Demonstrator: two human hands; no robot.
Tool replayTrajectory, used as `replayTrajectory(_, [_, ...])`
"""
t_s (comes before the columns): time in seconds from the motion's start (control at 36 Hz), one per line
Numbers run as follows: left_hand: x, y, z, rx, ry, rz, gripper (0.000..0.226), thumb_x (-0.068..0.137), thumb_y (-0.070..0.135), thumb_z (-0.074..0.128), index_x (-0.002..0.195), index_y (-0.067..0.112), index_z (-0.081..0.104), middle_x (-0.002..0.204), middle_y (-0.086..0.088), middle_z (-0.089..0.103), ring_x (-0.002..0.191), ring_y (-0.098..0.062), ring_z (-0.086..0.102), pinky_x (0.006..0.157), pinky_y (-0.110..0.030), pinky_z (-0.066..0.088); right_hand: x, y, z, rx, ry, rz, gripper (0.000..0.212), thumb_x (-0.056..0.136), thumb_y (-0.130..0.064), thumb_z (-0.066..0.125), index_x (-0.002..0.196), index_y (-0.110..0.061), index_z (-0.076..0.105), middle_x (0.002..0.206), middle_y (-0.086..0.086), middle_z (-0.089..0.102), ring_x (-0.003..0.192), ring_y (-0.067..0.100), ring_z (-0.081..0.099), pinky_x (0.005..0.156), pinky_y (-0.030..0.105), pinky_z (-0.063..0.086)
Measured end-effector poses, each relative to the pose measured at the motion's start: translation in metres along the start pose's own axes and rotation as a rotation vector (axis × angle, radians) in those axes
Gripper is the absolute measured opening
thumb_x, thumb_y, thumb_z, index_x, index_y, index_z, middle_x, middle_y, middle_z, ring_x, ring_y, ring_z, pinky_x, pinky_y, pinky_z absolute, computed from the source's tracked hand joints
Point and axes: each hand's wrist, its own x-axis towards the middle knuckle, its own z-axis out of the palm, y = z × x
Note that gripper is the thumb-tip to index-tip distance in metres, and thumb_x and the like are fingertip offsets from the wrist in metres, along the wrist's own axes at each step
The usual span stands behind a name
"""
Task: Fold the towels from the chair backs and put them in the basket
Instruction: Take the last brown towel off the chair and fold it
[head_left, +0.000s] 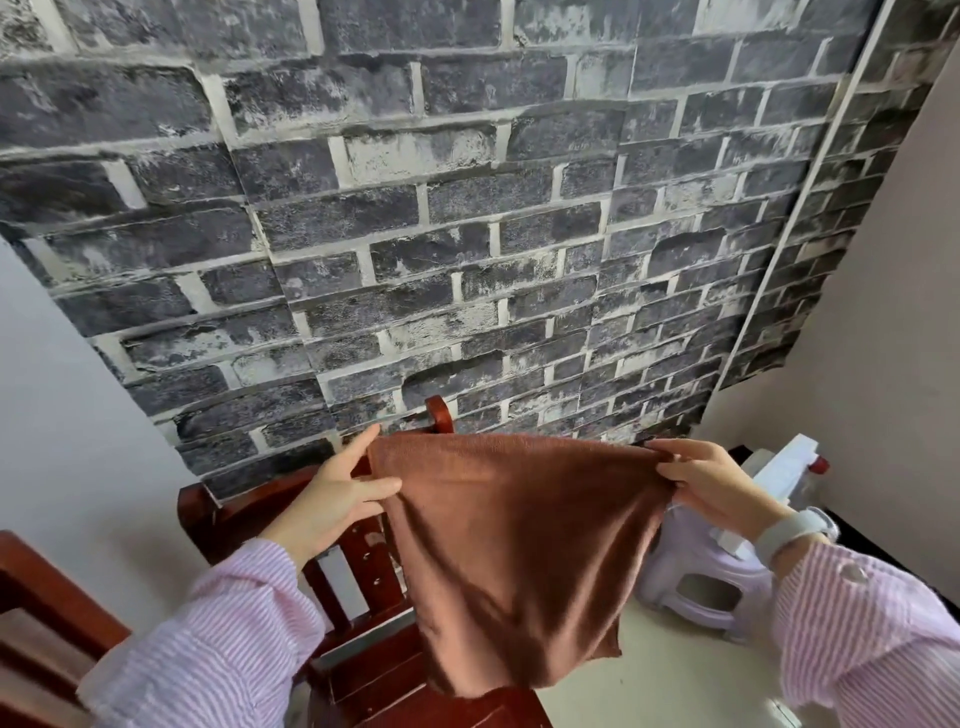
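Observation:
A brown towel (519, 545) hangs in the air, stretched between my two hands, its lower part drooping to a point over the chair seat. My left hand (332, 493) pinches its upper left corner. My right hand (711, 483) pinches the upper right corner. Behind and below the towel stands a dark red wooden chair (358, 561), whose back post shows above the towel's top edge. No basket is in view.
A brick-patterned wall (415, 234) stands close ahead. A pale purple plastic stool (701, 571) with a white object (789, 467) on it sits at the right. Another red wooden chair part (47, 597) is at the lower left. Light floor (649, 686) shows at the lower right.

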Motion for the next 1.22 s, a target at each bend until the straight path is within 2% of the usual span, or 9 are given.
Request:
replayTrajectory(0.06, [0.001,-0.004,0.003,0.024,0.015,0.005,0.084,0.08,-0.011,0.059,0.141,0.036,0.025,0.111,-0.006,0.064,0.087,-0.016,0.067,0.067,-0.027,0.056,0.002,0.004,0.001,-0.291,0.108,-0.123,0.032,0.082,0.016,0.046,0.101,-0.004,0.063,0.072,0.006,0.059,0.049,0.005,0.057,0.044,0.011,0.047])
replayTrajectory(0.17, [0.007,-0.001,0.002,0.286,0.103,0.068,0.08,0.079,-0.009,0.061,0.142,0.029,0.029,0.136,-0.009,0.047,0.12,-0.022,0.051,0.095,-0.037,0.047,0.01,0.007,-0.003,-0.505,0.22,-0.21,0.028,0.081,0.004,0.055,0.079,-0.021,0.066,0.075,0.005,0.063,0.069,0.022,0.058,0.056,0.018,0.05])
replayTrajectory(0.31, [0.008,0.004,-0.005,0.69,0.147,0.109,0.038,0.084,0.009,0.061,0.117,0.027,0.056,0.087,0.001,0.069,0.088,-0.017,0.065,0.075,-0.025,0.045,0.011,0.007,-0.006,-0.509,0.261,-0.205,0.017,0.088,-0.005,0.053,0.096,-0.015,0.064,0.088,0.012,0.062,0.067,0.027,0.059,0.041,0.017,0.049])
replayTrajectory(0.42, [0.013,-0.001,-0.007,0.865,0.303,0.157,0.006,0.09,0.025,0.054,0.095,0.028,0.056,0.084,0.001,0.067,0.085,-0.021,0.062,0.072,-0.03,0.042,0.012,0.011,-0.006,-0.447,0.257,-0.189,0.015,0.091,-0.009,0.052,0.101,-0.014,0.063,0.094,0.02,0.063,0.063,0.026,0.056,0.041,0.019,0.047])
replayTrajectory(0.61, [0.003,-0.006,-0.009,0.63,0.33,0.186,0.023,0.093,0.026,0.049,0.085,0.018,0.069,0.081,0.01,0.062,0.078,-0.005,0.054,0.066,-0.022,0.037,-0.004,0.012,-0.003,-0.368,0.083,-0.163,0.019,0.09,-0.008,0.053,0.099,0.005,0.064,0.076,0.01,0.062,0.061,0.015,0.053,0.049,0.01,0.045])
replayTrajectory(0.75, [-0.01,-0.022,-0.022,0.613,0.133,0.086,0.017,0.076,0.023,0.073,0.092,0.029,0.07,0.094,0.016,0.065,0.093,0.0,0.058,0.086,-0.023,0.042,-0.009,0.015,0.001,-0.701,-0.092,-0.157,0.032,0.083,-0.003,0.063,0.115,-0.003,0.059,0.097,0.008,0.061,0.08,0.017,0.056,0.062,0.011,0.045])
replayTrajectory(0.89, [-0.017,-0.051,-0.031,0.962,0.314,0.134,0.022,0.084,0.019,0.064,0.105,0.021,0.069,0.089,0.002,0.057,0.088,-0.016,0.052,0.079,-0.029,0.039,-0.007,0.03,0.013,-1.012,-0.019,-0.315,0.021,0.083,-0.007,0.063,0.103,-0.005,0.067,0.091,0.011,0.056,0.086,0.028,0.057,0.074,0.025,0.038])
replayTrajectory(1.0, [-0.023,-0.075,-0.04,1.018,0.475,0.167,0.018,0.086,0.019,0.061,0.101,0.019,0.071,0.096,0.001,0.051,0.092,-0.017,0.048,0.078,-0.03,0.04,-0.003,0.045,0.027,-1.066,0.012,-0.385,0.015,0.084,-0.016,0.063,0.094,-0.008,0.07,0.076,-0.005,0.042,0.08,0.02,0.05,0.071,0.024,0.035])
replayTrajectory(1.22, [-0.02,-0.095,-0.061,1.11,0.698,0.218,0.019,0.088,0.02,0.057,0.098,0.015,0.072,0.099,-0.005,0.069,0.095,-0.027,0.051,0.079,-0.038,0.04,0.019,0.058,0.082,-0.926,0.125,-0.355,0.021,0.089,-0.017,0.054,0.105,-0.014,0.068,0.105,0.009,0.062,0.096,0.029,0.058,0.081,0.034,0.044])
